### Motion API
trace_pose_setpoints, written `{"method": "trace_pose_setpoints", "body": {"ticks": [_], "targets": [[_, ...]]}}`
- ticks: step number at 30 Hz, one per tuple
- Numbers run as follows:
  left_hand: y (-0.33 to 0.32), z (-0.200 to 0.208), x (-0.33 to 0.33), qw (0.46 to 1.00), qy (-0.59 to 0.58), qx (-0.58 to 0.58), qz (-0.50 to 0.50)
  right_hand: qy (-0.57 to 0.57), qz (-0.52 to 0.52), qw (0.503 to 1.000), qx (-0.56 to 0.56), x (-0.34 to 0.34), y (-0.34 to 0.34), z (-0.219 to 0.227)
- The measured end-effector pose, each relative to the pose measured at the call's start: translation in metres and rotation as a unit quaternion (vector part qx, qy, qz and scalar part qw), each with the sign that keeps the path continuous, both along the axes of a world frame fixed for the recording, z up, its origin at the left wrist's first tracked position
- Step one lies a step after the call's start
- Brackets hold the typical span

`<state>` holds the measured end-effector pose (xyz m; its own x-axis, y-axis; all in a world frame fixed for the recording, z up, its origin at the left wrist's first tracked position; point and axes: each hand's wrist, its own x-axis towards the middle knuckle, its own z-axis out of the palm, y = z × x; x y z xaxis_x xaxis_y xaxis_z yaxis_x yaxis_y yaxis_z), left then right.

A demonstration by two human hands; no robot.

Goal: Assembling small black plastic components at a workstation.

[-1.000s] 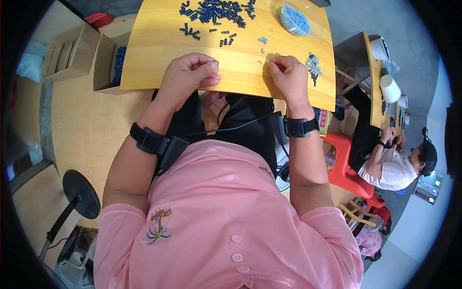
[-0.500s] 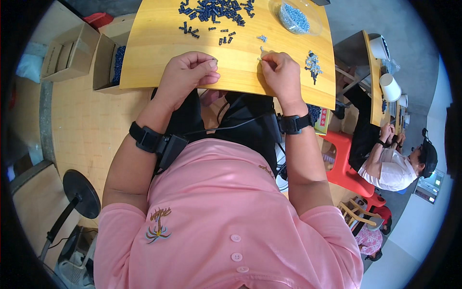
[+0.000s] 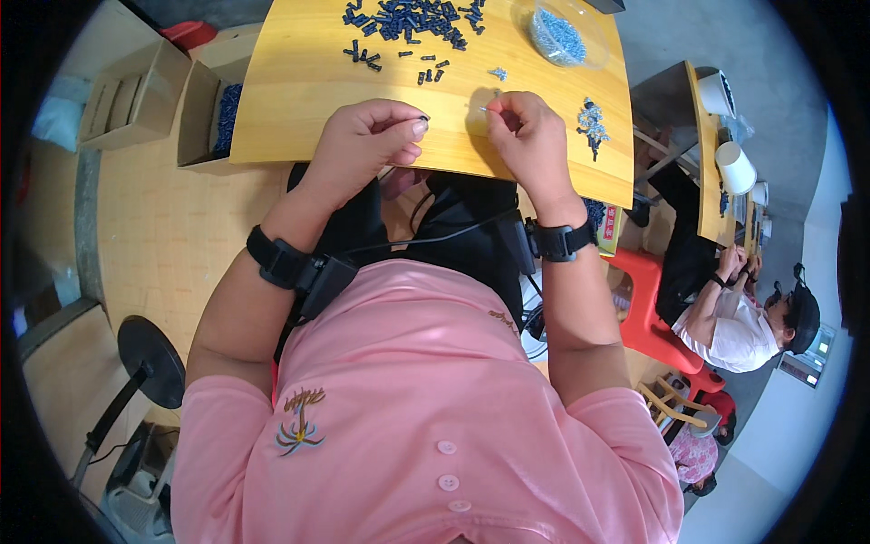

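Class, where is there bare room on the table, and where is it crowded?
Bare: the table left of the black parts and left hand; a smaller patch between bowl, right hand and mixed pile. Crowded: the far middle, under the black parts.

A small workshop: the yellow table [image 3: 299, 113] bears heaped black parts [image 3: 412, 18] and a tub [image 3: 594, 53] of bluish pieces [image 3: 557, 38]; left of it stand cardboard boxes [image 3: 164, 95], right of it a co-worker [image 3: 736, 334] sits.

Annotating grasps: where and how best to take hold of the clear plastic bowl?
Probably pinch the near rim of the clear plastic bowl from the person's side, right hand once free: the wall looks thin, the top open, and a dark object lies beyond. Keep it level; screw-like parts lie inside.
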<state>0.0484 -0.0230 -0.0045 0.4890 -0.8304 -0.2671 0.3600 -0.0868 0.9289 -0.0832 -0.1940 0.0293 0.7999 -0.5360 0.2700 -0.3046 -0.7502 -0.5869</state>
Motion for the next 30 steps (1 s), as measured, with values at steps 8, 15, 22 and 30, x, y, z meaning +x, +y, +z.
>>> {"method": "trace_pose_setpoints", "body": {"ticks": [8,15,22,30], "targets": [[0.001,0.007,-0.009,0.998,-0.038,-0.028,-0.035,-0.030,0.139,0.989,-0.046,0.006,0.029,0.025],[0.004,0.015,-0.014,0.996,-0.086,-0.025,-0.029,-0.005,0.157,0.985,-0.071,0.004,0.037,0.030],[0.001,0.014,-0.021,0.983,-0.165,-0.072,0.029,0.009,0.182,0.973,-0.143,0.002,0.040,0.039],[0.005,0.026,-0.021,0.941,-0.325,-0.071,0.060,0.081,0.236,0.918,-0.308,0.011,0.045,0.062]]}}
